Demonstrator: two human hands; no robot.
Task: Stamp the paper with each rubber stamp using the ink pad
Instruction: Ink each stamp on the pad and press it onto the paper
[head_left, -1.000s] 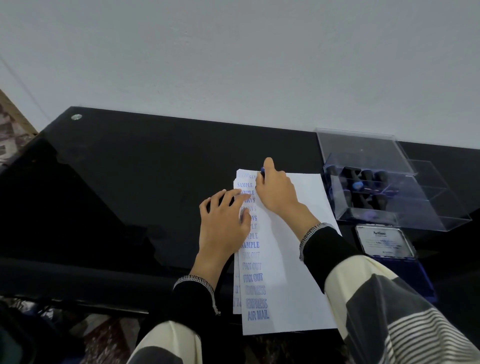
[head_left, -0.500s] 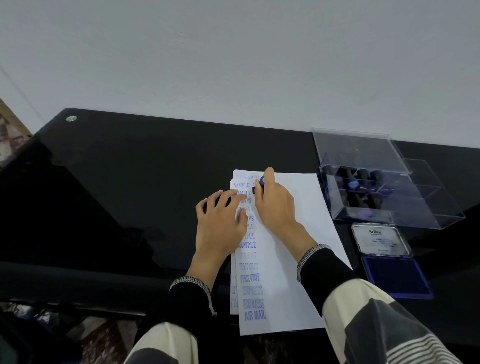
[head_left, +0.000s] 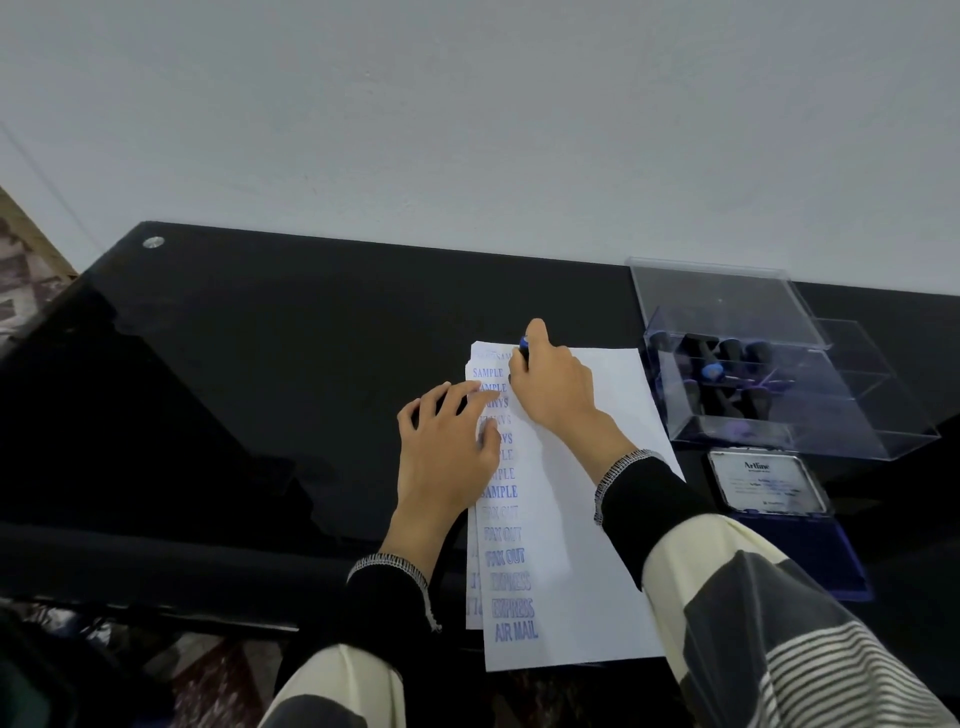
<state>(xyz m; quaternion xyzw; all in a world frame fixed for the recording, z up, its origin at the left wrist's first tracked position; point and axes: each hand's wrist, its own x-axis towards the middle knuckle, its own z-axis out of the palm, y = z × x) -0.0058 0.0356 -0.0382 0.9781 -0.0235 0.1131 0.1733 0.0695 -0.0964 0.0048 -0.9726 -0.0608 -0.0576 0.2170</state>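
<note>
A white paper (head_left: 587, 519) lies on the black table (head_left: 260, 364), its left margin filled with a column of blue stamped words. My right hand (head_left: 553, 387) grips a rubber stamp (head_left: 523, 349) with a blue cap and holds it down at the paper's top left corner. Beside it, my left hand (head_left: 447, 447) lies flat with spread fingers on the paper's left edge. An open blue ink pad (head_left: 810, 551) sits to the right of the paper, its lid (head_left: 766, 480) raised.
A clear plastic box (head_left: 769, 374) with several dark stamps stands at the back right, its lid tipped up. A second sheet (head_left: 474, 571) peeks out under the paper's left edge. The table's near edge runs below my forearms.
My right hand, still holding the stamp, has shifted slightly at the paper's top left corner. My left hand stays flat on the paper. The view has moved a little.
</note>
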